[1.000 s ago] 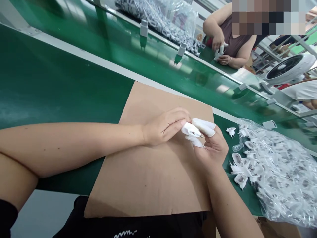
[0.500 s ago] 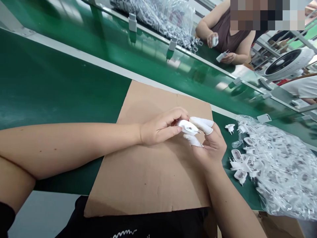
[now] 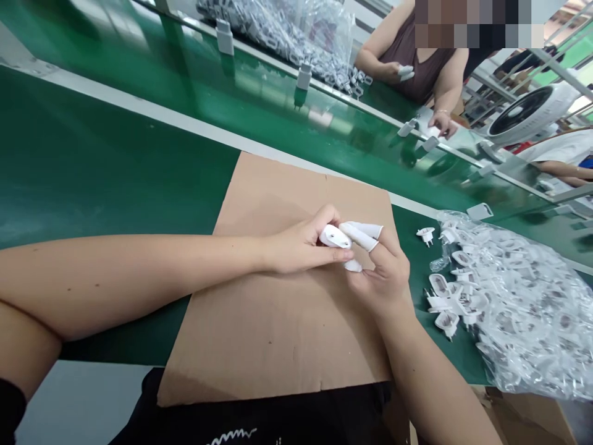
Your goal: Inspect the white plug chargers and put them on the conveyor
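Observation:
Over the sheet of cardboard [image 3: 259,334], a white plug charger [image 3: 333,236] is held between my two hands, its pin face turned toward me. My left hand [image 3: 296,248] is closed around its left side, the thumb along the near edge. White finger cots cover the thumb and two fingers of my right hand [image 3: 384,262], which pinches the charger's right end. The body of the charger is mostly hidden by fingers. To the right, loose white plug pieces with pins [image 3: 447,321] lie beside a clear plastic bag [image 3: 532,315] full of similar parts.
Beyond the cardboard runs a green conveyor belt [image 3: 264,117] carrying white chargers [image 3: 304,76]. Across it, a co-worker [image 3: 426,68] reaches a hand down to the belt near a bag of white parts [image 3: 278,37]. A white fan [image 3: 528,114] stands at the right.
The charger has turned in my hands, and my left thumb has slid further along it. Chargers on the belt have shifted left. The co-worker's hand has lowered to the belt, releasing a charger.

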Demonstrator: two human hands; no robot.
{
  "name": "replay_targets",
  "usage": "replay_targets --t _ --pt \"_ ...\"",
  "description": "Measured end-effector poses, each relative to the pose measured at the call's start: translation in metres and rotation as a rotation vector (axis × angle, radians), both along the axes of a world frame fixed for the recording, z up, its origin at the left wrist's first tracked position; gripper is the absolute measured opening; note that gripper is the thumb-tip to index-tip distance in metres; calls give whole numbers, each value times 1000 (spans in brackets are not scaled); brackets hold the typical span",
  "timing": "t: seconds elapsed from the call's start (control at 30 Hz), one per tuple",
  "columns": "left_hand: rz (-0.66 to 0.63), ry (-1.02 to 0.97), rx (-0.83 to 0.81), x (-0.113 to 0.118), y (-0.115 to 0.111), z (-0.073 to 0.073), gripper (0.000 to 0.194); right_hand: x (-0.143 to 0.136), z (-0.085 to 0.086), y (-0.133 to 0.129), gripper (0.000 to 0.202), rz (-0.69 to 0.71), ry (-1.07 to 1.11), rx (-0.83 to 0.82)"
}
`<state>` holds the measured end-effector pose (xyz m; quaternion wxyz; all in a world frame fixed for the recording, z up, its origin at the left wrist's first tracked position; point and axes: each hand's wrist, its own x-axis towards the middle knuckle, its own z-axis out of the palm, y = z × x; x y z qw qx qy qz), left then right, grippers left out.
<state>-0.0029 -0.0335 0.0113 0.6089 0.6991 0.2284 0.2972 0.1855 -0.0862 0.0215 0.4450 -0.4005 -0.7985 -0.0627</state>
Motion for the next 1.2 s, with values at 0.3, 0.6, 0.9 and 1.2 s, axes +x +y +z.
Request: replay_targets --t 0.3,0.6,0.9,1.2 --pt "-177 -114 291 -13 11 4 23 8 3 -4 39 69 254 -198" --pt "-128 -223 392 -11 11 -5 27 10 4 -5 43 88 303 -213" --pt "-94 -222 426 -10 10 -11 31 8 4 -7 45 48 259 -137" --pt "-87 -293 490 -8 5 -5 26 6 2 -7 48 34 184 26"
